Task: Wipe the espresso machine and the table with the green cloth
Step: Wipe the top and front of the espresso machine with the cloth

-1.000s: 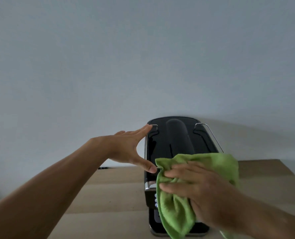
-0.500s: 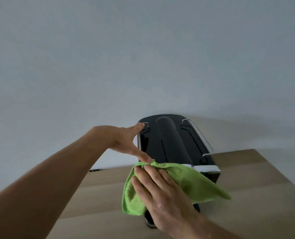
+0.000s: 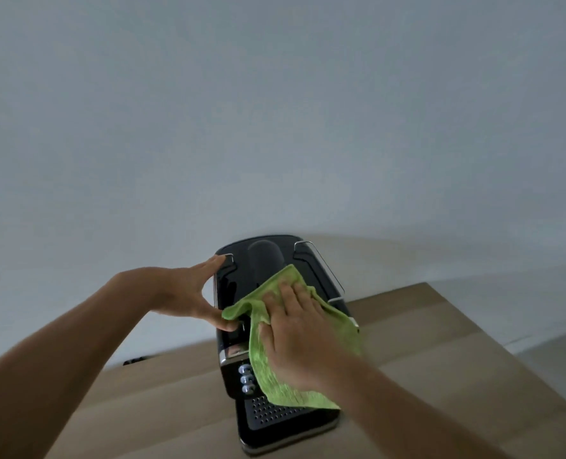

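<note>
Left hand [image 3: 182,293]: fingers spread — braces espresso machine [image 3: 265,260] side.
Right hand [image 3: 298,339]: flat — presses green cloth [image 3: 264,369] onto machine top.

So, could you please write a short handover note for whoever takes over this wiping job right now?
Left hand: open, thumb and fingers braced on the left top edge of the espresso machine.
Right hand: flat, pressing the green cloth onto the machine's top; the cloth hangs over the front beside the buttons.
Done: the top is being wiped; how much is clean cannot be told.
Left: the rest of the machine, then the table.
</note>
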Demonstrator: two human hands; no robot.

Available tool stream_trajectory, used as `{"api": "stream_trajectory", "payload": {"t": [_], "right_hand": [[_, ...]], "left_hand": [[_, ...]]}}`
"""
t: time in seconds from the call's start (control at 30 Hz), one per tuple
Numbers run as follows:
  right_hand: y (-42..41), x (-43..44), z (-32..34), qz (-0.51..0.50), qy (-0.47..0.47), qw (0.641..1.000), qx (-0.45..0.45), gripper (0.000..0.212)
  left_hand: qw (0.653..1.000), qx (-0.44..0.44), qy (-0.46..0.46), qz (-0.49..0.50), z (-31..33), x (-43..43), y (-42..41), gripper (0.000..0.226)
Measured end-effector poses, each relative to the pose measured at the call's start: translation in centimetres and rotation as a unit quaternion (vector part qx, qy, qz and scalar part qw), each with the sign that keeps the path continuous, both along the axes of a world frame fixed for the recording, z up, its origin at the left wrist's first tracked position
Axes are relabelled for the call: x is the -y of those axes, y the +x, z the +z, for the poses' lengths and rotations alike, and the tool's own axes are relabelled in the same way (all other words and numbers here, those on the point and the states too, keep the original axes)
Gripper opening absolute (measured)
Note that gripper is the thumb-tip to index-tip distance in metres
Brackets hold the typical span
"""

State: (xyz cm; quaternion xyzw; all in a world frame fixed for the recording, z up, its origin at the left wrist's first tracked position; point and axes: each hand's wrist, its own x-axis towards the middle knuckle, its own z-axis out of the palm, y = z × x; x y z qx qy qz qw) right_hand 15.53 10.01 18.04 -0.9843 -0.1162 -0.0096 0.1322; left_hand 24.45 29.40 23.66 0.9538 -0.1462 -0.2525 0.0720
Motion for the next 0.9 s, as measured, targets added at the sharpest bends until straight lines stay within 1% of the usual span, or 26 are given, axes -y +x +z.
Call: {"api": "stream_trajectory", "payload": {"t": [0.03,0.1,0.13,0.17,0.2,0.23,0.27,0.3,0.33,0.4,0.47,0.53,0.6,0.67,0.7,0.8,0.87,0.9], "right_hand": [[0.2,-0.4,0.4,-0.010,-0.013,1.000,-0.023,0.056],[0.2,-0.6,1.2,-0.044,-0.093,0.994,-0.031,0.055],[0.0,-0.6,1.7,-0.057,-0.144,0.988,-0.009,0.051],[-0.1,-0.3,2.1,-0.057,-0.178,0.982,0.030,0.043],[-0.2,0.0,2.4,-0.044,-0.180,0.980,0.072,0.035],[-0.1,0.5,2.7,-0.030,-0.173,0.980,0.098,0.032],[0.1,1.1,2.9,-0.022,-0.176,0.979,0.105,0.036],[0.4,1.6,3.1,-0.021,-0.187,0.977,0.101,0.039],[0.6,1.9,3.3,-0.025,-0.200,0.975,0.096,0.038],[1.2,2.3,3.7,-0.030,-0.230,0.969,0.078,0.029],[2.0,2.4,4.2,-0.027,-0.265,0.962,0.054,0.028],[2.5,2.6,4.3,-0.022,-0.275,0.960,0.054,0.027],[2.2,2.9,3.5,-0.007,-0.235,0.966,0.104,0.030],[1.0,3.0,1.4,0.004,-0.166,0.973,0.159,0.046],[0.2,2.9,-0.1,0.005,-0.122,0.978,0.171,0.052],[-2.5,3.7,-4.0,0.005,0.004,0.980,0.198,0.050],[-3.9,5.0,-5.2,0.017,0.064,0.972,0.226,0.051],[-4.3,5.6,-5.5,0.019,0.078,0.967,0.241,0.051]], "left_hand": [[1.000,0.000,-0.001,0.001,0.0,0.0,-0.1,0.137],[1.000,0.001,0.001,0.001,-0.1,0.0,-0.1,0.136],[1.000,0.002,0.002,0.001,-0.1,0.0,0.0,0.137],[1.000,0.003,0.001,0.001,-0.2,-0.1,0.0,0.137],[1.000,0.004,0.000,0.004,-0.2,-0.1,0.0,0.137],[1.000,0.006,0.000,0.004,-0.3,-0.2,0.0,0.137],[1.000,0.007,0.001,0.005,-0.4,-0.2,0.0,0.136],[1.000,0.009,0.003,0.004,-0.4,-0.2,0.0,0.136],[1.000,0.010,0.004,0.002,-0.4,-0.2,0.1,0.136],[1.000,0.009,0.002,0.000,-0.5,-0.3,0.2,0.136],[1.000,0.009,0.000,-0.003,-0.6,-0.3,0.3,0.135],[1.000,0.011,0.006,-0.004,-0.7,-0.5,0.4,0.136],[1.000,0.013,0.007,-0.007,-0.9,-0.7,0.6,0.138],[1.000,0.013,0.004,-0.009,-1.2,-0.9,0.7,0.141],[1.000,0.014,0.004,-0.010,-1.3,-1.0,0.8,0.142],[1.000,0.011,0.002,-0.014,-1.5,-0.9,0.9,0.145],[1.000,0.010,-0.003,-0.015,-1.5,-0.9,0.9,0.143],[1.000,0.007,-0.007,-0.016,-1.5,-0.9,0.9,0.142]]}}
